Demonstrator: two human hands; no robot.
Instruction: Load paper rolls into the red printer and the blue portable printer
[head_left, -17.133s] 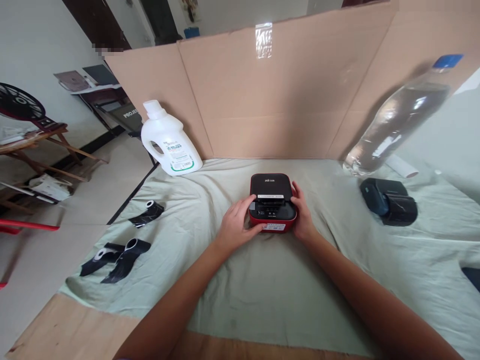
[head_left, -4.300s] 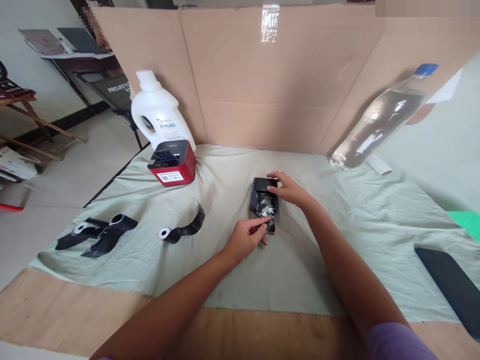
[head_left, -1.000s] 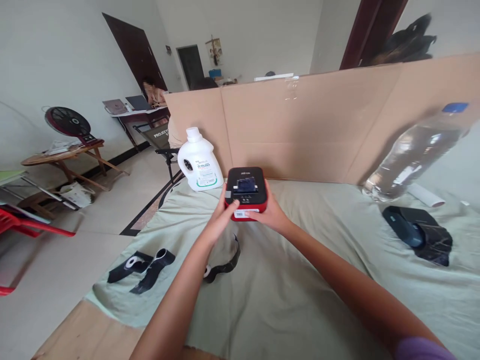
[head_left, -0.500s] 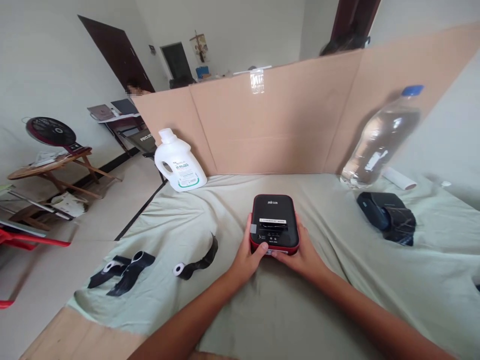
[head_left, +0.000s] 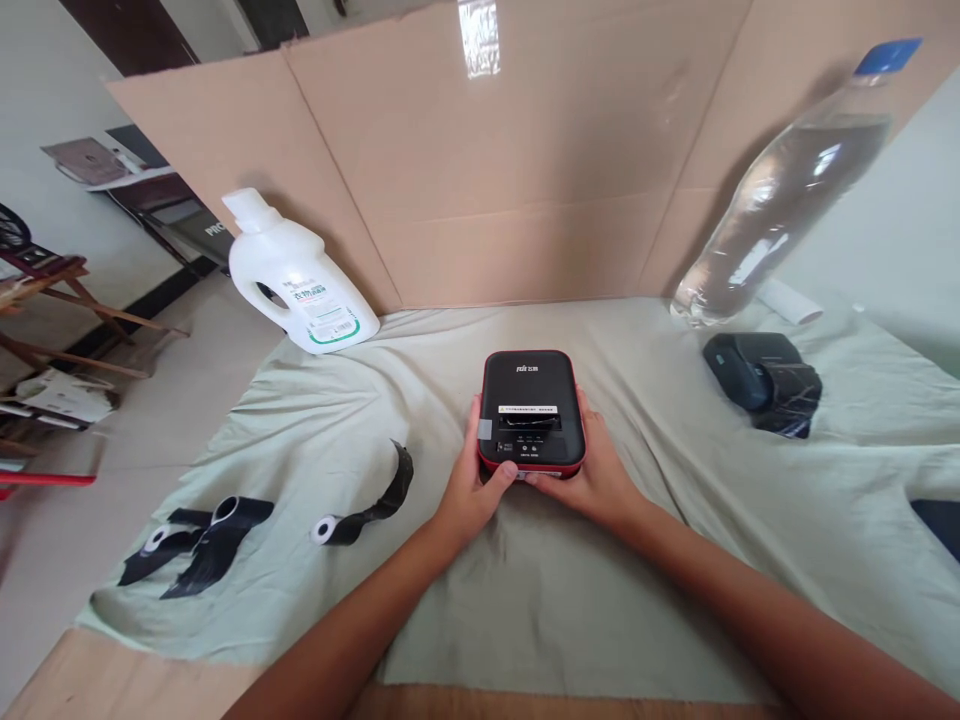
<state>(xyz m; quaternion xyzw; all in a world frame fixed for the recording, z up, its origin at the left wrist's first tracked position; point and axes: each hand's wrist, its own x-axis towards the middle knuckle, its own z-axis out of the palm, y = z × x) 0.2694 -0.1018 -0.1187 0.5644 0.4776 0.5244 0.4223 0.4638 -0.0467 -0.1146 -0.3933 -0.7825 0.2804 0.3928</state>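
A black printer point(head_left: 531, 400) with a red edge and a slot in its top sits near the middle of the pale green cloth point(head_left: 480, 620). My left hand point(head_left: 474, 490) grips its left side, the thumb at the near edge. On the opposite side my right hand point(head_left: 600, 472) holds it the same way, thumb also at the near edge. The fingertips around the far sides are hidden. To the left lies a black roll with a white core point(head_left: 325, 530), its strip partly unrolled and curling away.
More black rolls point(head_left: 217, 540) lie at the left. A white detergent bottle point(head_left: 307, 280) and a large clear bottle point(head_left: 787, 210) stand before a cardboard panel point(head_left: 510, 170). A white tube point(head_left: 789, 300) and a black device point(head_left: 750, 370) are at the right.
The view has tilted down and come closer, so the surroundings sit higher in the picture. Both hands still hold the printer, with no clear change in grip.
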